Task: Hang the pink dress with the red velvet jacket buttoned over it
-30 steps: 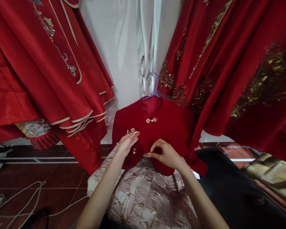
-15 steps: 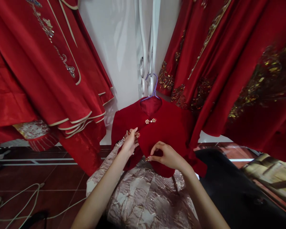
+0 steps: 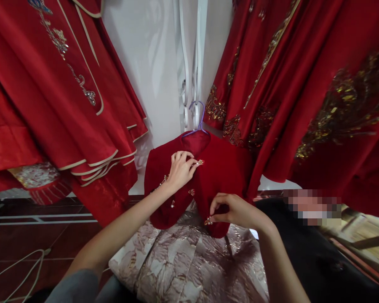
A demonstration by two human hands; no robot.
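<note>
A short red jacket point(image 3: 221, 168) hangs by its neck on a purple hanger point(image 3: 201, 122). At the collar's base my left hand point(image 3: 181, 168) is closed, thumb and finger pinching the upper beaded button point(image 3: 201, 162). Lower down, my right hand point(image 3: 235, 209) pinches another beaded button point(image 3: 207, 221) at the front edge near the hem. Between the hands, a flower-shaped beaded button point(image 3: 192, 192) shows on the left front panel, and a smaller pearl piece point(image 3: 172, 204) dangles below it. The two front panels stand apart towards the hem.
Pale patterned shiny fabric point(image 3: 177, 261) lies below the jacket. Red embroidered garments point(image 3: 91, 126) hang at left, and more with gold sequins point(image 3: 281, 126) at right. White curved metalwork point(image 3: 189, 63) stands behind. A pale cable point(image 3: 34, 261) lies on the tiled floor; a black surface point(image 3: 297, 244) is at right.
My left hand has moved up from the middle button to the upper one at the collar. My right hand has shifted slightly right and down with its button, and the front panels have parted more.
</note>
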